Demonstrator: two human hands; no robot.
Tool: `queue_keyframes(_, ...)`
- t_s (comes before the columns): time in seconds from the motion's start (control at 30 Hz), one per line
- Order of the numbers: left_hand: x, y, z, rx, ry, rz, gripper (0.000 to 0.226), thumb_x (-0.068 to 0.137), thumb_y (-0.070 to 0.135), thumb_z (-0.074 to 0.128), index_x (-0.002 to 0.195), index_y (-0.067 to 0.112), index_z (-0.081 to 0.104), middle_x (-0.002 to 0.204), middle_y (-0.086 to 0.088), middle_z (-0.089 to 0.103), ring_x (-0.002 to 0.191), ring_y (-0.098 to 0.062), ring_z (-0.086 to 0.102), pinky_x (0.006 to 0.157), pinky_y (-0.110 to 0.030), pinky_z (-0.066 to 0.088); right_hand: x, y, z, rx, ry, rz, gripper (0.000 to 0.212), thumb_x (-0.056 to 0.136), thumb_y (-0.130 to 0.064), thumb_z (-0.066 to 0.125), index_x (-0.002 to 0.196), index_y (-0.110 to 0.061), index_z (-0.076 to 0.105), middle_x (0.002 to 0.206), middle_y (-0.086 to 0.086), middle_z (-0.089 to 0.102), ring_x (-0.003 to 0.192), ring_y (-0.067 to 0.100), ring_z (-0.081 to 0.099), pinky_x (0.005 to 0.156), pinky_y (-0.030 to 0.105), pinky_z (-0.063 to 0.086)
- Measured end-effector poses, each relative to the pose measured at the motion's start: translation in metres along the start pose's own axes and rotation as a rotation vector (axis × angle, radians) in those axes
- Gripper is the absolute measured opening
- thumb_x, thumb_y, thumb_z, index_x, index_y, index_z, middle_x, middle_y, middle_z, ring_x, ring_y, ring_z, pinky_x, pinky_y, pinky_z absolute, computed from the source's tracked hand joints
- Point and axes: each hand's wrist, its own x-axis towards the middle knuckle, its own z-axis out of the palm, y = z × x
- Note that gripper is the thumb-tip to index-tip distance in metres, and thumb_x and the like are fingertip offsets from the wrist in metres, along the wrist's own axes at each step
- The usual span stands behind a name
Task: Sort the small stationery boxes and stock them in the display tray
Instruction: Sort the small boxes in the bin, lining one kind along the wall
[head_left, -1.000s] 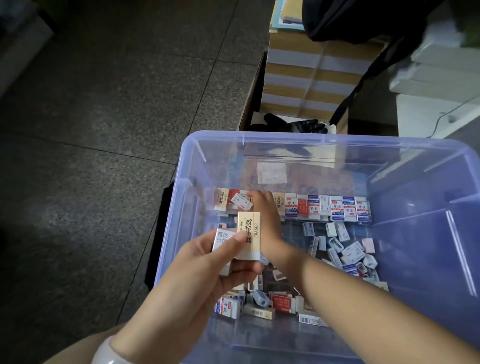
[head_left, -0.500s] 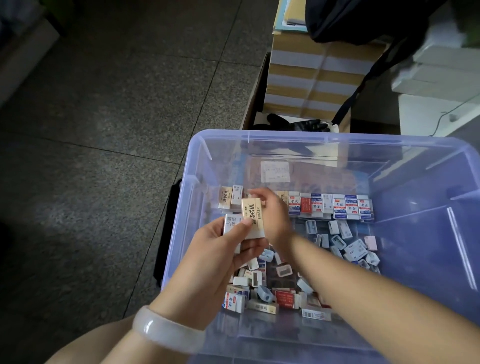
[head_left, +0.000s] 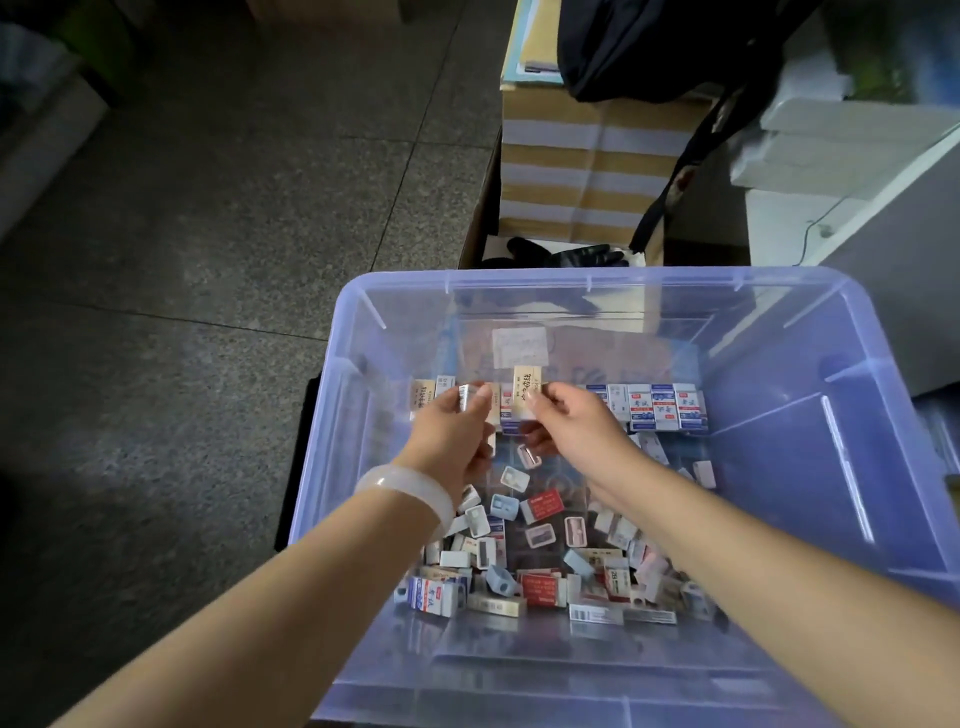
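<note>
While your left hand is pinching a small silvery box and your right hand is pinching the cream eraser box above the back row, you are risking a bump that could be tipping the standing boxes over. Behind them, the clear bin is holding that row, and a loose pile is lying nearer you.

The bin is translucent bluish plastic, smooth and glossy. The small boxes in it look like printed card with a slight sheen. A milky, polished bangle circles the left wrist. At 12 o'clock, taped brown cardboard cartons; at 9 o'clock, matt speckled stone floor.
</note>
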Motion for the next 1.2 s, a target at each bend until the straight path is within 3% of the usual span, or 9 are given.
queue_keyframes(0.13,0.046,-0.016,-0.003,-0.030,0.015,-0.194,0.022,0.099,0.022,0.049,0.106,0.002,0.053,0.069,-0.003,0.055,0.034,-0.005,0.036,0.029,-0.012,0.026,0.027,0.023,0.006,-0.138,0.132,0.055,0.025,0.099,-0.023,0.042,0.107,-0.007,0.059,0.070,0.002,0.057,0.054,0.010,0.050,0.049,0.021,0.040)
queue_keyframes(0.23,0.060,-0.027,-0.006,-0.126,-0.036,-0.266,0.012,0.094,0.011,0.054,0.083,0.007,0.055,0.072,-0.006,0.060,0.040,-0.004,0.036,0.032,-0.012,0.028,0.043,0.036,0.020,-0.251,0.147,0.052,0.032,0.100,-0.027,0.041,0.114,-0.005,0.059,0.083,0.004,0.061,0.069,0.015,0.056,0.056,0.022,0.040)
queue_keyframes(0.33,0.067,-0.032,-0.005,-0.274,0.003,-0.277,0.010,0.091,-0.001,0.055,0.081,0.004,0.056,0.076,-0.009,0.061,0.056,-0.008,0.046,0.036,-0.012,0.038,0.053,0.041,0.031,-0.291,0.095,0.009,0.030,0.099,-0.022,0.044,0.125,-0.010,0.053,0.101,0.008,0.062,0.082,0.017,0.055,0.062,0.023,0.041)
queue_keyframes(0.5,0.082,-0.036,-0.003,-0.588,0.132,-0.328,0.016,0.097,0.009,0.050,0.081,0.011,0.053,0.076,-0.002,0.056,0.061,-0.003,0.056,0.045,-0.005,0.045,0.054,0.046,0.039,-0.389,0.138,-0.085,0.030,0.094,-0.016,0.053,0.120,-0.011,0.040,0.073,-0.007,0.046,0.059,0.005,0.045,0.048,0.015,0.029)
queue_keyframes(0.6,0.075,-0.035,0.000,-0.689,0.123,-0.393,0.009,0.094,0.006,0.055,0.088,-0.001,0.055,0.087,-0.013,0.064,0.085,-0.015,0.065,0.056,-0.021,0.057,0.054,0.047,0.040,-0.372,0.156,-0.112,0.023,0.094,-0.016,0.053,0.114,-0.013,0.043,0.073,-0.005,0.051,0.058,0.007,0.047,0.047,0.016,0.030)
queue_keyframes(0.8,0.076,-0.038,-0.001,-0.693,0.170,-0.401,0.018,0.093,0.012,0.058,0.078,0.002,0.056,0.053,-0.010,0.063,0.053,-0.011,0.062,0.035,-0.015,0.046,0.059,0.039,0.054,-0.266,0.153,0.049,0.016,0.094,-0.014,0.049,0.111,-0.012,0.049,0.107,0.010,0.064,0.089,0.026,0.064,0.069,0.035,0.054)
queue_keyframes(1.03,0.087,-0.044,-0.003,-0.743,0.220,-0.369,0.017,0.097,0.008,0.049,0.083,0.001,0.055,0.043,-0.006,0.058,0.033,-0.007,0.055,0.035,-0.012,0.044,0.049,0.039,0.054,-0.334,0.048,0.052,0.039,0.096,-0.008,0.040,0.134,-0.016,0.039,0.116,0.010,0.061,0.087,0.021,0.059,0.060,0.022,0.044)
queue_keyframes(1.1,0.079,-0.040,0.000,-0.761,0.247,-0.338,0.010,0.097,0.007,0.049,0.094,0.001,0.057,0.056,-0.010,0.064,0.042,-0.010,0.060,0.039,-0.014,0.048,0.045,0.038,0.051,-0.403,0.043,0.009,0.043,0.096,-0.007,0.039,0.138,-0.015,0.038,0.114,0.011,0.061,0.091,0.023,0.059,0.068,0.027,0.046)
queue_keyframes(1.2,0.070,-0.039,0.001,-0.686,0.324,-0.307,0.022,0.098,0.007,0.045,0.115,-0.004,0.056,0.103,-0.013,0.065,0.091,-0.019,0.066,0.066,-0.021,0.054,0.040,0.038,0.047,-0.494,0.056,-0.072,0.043,0.095,-0.007,0.042,0.137,-0.013,0.039,0.108,0.010,0.061,0.088,0.022,0.058,0.070,0.030,0.046)
